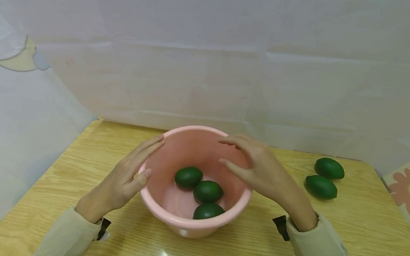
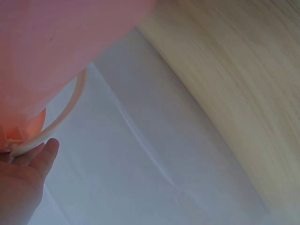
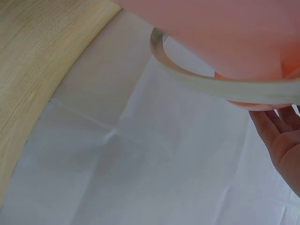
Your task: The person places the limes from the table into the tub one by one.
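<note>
A pink plastic bucket (image 1: 189, 224) stands on the wooden table, its pale handle (image 3: 225, 89) hanging at the side in both wrist views. Inside it lie three dark green oval fruits (image 1: 189, 177) with slightly pointed ends. My left hand (image 1: 122, 182) rests against the bucket's left rim, fingers extended and thumb apart. Across from it, my right hand (image 1: 261, 165) is at the right rim, with its thumb and loosely bent fingers reaching over the opening and nothing between them. In the left wrist view, the left fingers (image 2: 44, 159) are beside the handle's end.
Two more green fruits (image 1: 321, 187) lie close together on the right part of the table (image 1: 358, 244). A pale cloth backdrop (image 1: 195, 81) hangs behind the table, with printed cloth at both sides. Black straps show at both sleeve cuffs.
</note>
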The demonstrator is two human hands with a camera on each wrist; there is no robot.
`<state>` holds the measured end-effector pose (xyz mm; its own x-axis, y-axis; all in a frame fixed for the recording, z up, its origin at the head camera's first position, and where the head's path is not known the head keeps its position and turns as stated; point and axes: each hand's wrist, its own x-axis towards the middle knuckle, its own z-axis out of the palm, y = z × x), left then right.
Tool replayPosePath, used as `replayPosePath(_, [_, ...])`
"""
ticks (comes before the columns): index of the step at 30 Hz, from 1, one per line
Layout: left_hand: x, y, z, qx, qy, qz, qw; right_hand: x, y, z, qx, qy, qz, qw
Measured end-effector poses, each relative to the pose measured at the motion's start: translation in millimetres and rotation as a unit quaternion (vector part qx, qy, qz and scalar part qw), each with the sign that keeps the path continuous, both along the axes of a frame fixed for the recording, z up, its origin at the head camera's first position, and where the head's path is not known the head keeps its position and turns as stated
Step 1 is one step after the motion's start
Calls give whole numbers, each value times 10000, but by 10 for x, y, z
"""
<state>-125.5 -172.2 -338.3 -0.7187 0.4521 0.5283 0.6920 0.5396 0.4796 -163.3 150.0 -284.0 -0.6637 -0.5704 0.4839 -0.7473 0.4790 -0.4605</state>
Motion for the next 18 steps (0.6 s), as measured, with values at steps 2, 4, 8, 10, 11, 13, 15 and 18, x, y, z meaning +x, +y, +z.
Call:
replayPosePath(2, [-1, -3, -3, 23, 5, -3, 10000, 11, 26, -8, -34, 30, -42, 10000])
replayPosePath(4, [1, -1, -4, 57, -8, -6, 10000, 20, 58, -14, -79, 62, -82, 9999])
replayPosePath(8, [2, 7, -1, 86, -12, -19, 10000, 33, 136, -17, -102, 131, -237, 9996])
replayPosePath(10, [3, 9, -1, 81, 1, -29, 10000, 34, 181, -16, -112, 139, -299, 9994])
replayPosePath(11, [3, 7, -2, 70, 4, -28, 10000, 36, 203, -15, -105, 146, -325, 9993])
replayPosePath(13, [4, 3, -3, 53, 2, -24, 10000, 38, 247, -15, -93, 154, -373, 9991])
replayPosePath(15, [4, -1, -6, 34, -6, -18, 10000, 48, 289, -12, -69, 129, -440, 9989])
replayPosePath(18, [6, -5, -4, 36, -33, -14, 10000, 68, 348, -9, -17, 83, -583, 9983])
